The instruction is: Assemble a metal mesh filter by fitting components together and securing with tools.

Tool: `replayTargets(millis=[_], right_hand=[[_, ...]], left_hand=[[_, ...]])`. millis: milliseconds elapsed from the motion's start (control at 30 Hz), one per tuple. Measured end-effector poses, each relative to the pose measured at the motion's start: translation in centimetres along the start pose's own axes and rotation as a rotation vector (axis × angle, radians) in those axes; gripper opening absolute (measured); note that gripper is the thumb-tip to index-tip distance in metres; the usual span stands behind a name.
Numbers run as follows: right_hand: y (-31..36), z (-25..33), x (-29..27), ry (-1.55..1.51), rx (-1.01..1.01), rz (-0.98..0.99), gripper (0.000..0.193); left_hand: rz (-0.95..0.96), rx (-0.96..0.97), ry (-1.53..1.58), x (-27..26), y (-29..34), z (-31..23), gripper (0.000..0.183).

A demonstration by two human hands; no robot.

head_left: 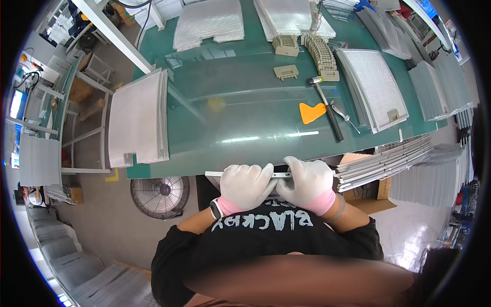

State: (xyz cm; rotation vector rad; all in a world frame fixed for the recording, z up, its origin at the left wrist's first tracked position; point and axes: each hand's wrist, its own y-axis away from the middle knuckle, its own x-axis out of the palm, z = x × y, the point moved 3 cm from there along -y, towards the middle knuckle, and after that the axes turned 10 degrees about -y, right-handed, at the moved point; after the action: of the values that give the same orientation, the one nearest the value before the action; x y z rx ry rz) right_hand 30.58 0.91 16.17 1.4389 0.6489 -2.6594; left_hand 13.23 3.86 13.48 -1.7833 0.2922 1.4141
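Observation:
Both my hands wear white gloves with pink cuffs and grip a thin, pale frame-edged panel (281, 175) seen edge-on at the table's front edge. My left hand (244, 185) closes over its left part. My right hand (310, 184) closes over the right part, its thumb near the middle. Between the hands a dark slot shows in the panel's edge. The panel's face is hidden. Beyond my right hand lie a hammer (330, 112), an orange scraper (312, 113) and a small screwdriver (346, 117) on the green table (230, 112).
Stacks of pale panels lie at left (137, 117), back (209, 23) and right (373, 87). Beige plastic parts (321, 56) stand in a curved row, with a single beige piece (286, 72) beside them. Below the table are a floor fan (161, 197) and a cardboard box (371, 204).

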Motion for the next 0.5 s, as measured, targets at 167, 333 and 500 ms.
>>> replayTargets(millis=[167, 333, 500], right_hand=[[-1.5, -0.5, -4.7, -0.249, -0.045, 0.520, 0.047], [-9.2, -0.5, -18.8, -0.005, -0.322, -0.489, 0.043], [-19.8, 2.0, -25.1, -0.870, -0.265, -0.710, 0.063]], left_hand=[[-0.048, -0.027, 0.011, -0.6, -0.5, 0.0, 0.029], [-0.154, -0.049, 0.079, -0.8, -0.6, 0.3, 0.025], [-0.228, -0.012, 0.117, -1.2, -0.8, 0.1, 0.026]])
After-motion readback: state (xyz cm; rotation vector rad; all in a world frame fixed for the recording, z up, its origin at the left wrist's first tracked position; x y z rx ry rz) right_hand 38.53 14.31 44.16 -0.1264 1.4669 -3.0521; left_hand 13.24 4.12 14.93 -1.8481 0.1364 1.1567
